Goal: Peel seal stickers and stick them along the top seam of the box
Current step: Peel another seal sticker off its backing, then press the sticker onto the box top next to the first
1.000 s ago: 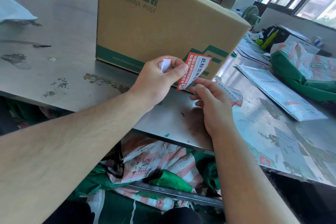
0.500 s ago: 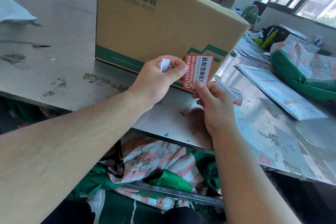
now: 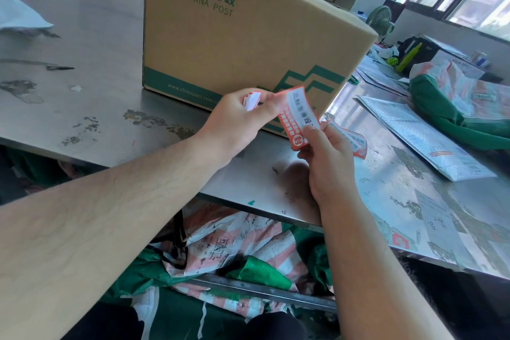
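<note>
A large brown China Post cardboard box [image 3: 248, 44] stands on the steel table [image 3: 91, 107]. In front of its lower right corner I hold a red and white seal sticker [image 3: 299, 119] between both hands. My left hand [image 3: 237, 121] pinches its upper left edge and also keeps a small folded white scrap [image 3: 252, 101] in the fingers. My right hand [image 3: 328, 157] grips the sticker's lower end with thumb and fingers. More red and white stickers [image 3: 356, 143] show behind my right hand. The box's top seam is out of sight.
A printed mailer envelope [image 3: 422, 135] lies on the table to the right, with green and striped mail sacks [image 3: 463, 107] beyond it. More sacks [image 3: 240, 251] lie under the table. A small fan [image 3: 382, 21] stands behind the box. White paper [image 3: 19, 16] lies far left.
The sticker has swung from tilted to nearly upright and now bends between my hands. My right hand has moved up along its lower end.
</note>
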